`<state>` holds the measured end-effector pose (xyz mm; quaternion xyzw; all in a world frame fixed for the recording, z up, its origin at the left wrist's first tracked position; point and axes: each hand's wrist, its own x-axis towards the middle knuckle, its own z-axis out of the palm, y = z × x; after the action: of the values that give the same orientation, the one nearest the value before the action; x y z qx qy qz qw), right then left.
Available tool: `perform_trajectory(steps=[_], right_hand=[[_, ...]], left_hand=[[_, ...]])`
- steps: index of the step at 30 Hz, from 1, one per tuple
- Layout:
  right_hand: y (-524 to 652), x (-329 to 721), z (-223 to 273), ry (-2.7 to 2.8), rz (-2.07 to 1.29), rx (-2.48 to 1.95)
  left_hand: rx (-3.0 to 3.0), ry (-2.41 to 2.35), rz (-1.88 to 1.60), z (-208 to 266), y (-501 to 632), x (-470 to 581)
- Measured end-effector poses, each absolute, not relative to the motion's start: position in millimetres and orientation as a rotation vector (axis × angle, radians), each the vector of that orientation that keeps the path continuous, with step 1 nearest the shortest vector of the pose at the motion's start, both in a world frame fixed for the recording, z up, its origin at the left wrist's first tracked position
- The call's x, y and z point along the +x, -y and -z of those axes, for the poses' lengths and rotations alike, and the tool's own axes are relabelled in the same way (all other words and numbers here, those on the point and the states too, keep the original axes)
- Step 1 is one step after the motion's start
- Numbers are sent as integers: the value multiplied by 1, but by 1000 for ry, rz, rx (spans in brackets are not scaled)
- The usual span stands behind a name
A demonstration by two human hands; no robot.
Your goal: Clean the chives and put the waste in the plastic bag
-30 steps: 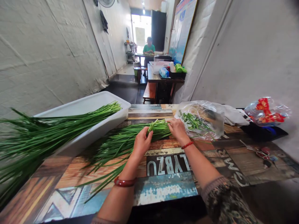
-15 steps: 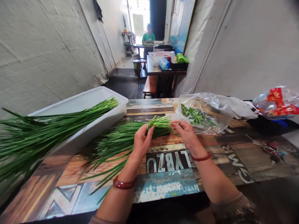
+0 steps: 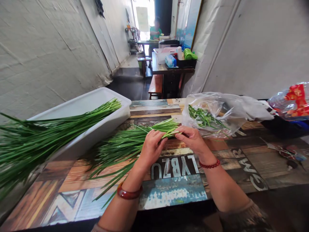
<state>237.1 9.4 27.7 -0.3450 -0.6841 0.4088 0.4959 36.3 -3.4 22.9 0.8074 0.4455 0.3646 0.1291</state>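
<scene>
My left hand (image 3: 153,146) is closed round a few garlic chives (image 3: 171,132), whose pale cut ends point right. Their leaves trail back to the left under my wrist. My right hand (image 3: 191,138) pinches the tips of those same stalks between thumb and fingers. Behind both hands a loose pile of garlic chives (image 3: 120,143) lies on the table, stems to the right. Close beyond my right hand, a clear plastic bag (image 3: 231,111) lies with green scraps (image 3: 205,116) on it.
A white plastic tub (image 3: 96,96) at the left holds a long bundle of chives (image 3: 79,124) hanging over its side. Scissors (image 3: 285,151) lie on the patterned table (image 3: 173,193) at the right, below a red-and-clear package (image 3: 295,100). A person in green (image 3: 155,32) sits far back.
My left hand has moved right, toward my right hand, and now grips the chives nearer their pale ends. The view has shifted slightly.
</scene>
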Motion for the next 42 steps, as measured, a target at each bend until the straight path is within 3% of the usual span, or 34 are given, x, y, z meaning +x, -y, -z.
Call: perform_trajectory(steps=[6,14,22,27,32,34,42], right_hand=[[-21,241,-10,1418,-1172,-937],[-30,242,5,1962,-478,-1191],[-32,247,12,2066,-404,-1290],[-34,247,10,2130,-383,-1303],[-34,247,13,2188,-279,-1361],[-34,247,14,2138,-318,-1311],[-29,245,1,1849,-710,-1003]], left_hand=[[2369,-1452,-1330,-27,8,32],[2472,-1530,-1779,-46,22,26],[2573,-1348,-1909,-47,32,23],[2793,-1117,-1814,-50,42,39],[2966,-1254,-950,-38,37,63],[2815,-1436,-777,-30,29,61],[2130,-1633,-1407,-28,5,28]])
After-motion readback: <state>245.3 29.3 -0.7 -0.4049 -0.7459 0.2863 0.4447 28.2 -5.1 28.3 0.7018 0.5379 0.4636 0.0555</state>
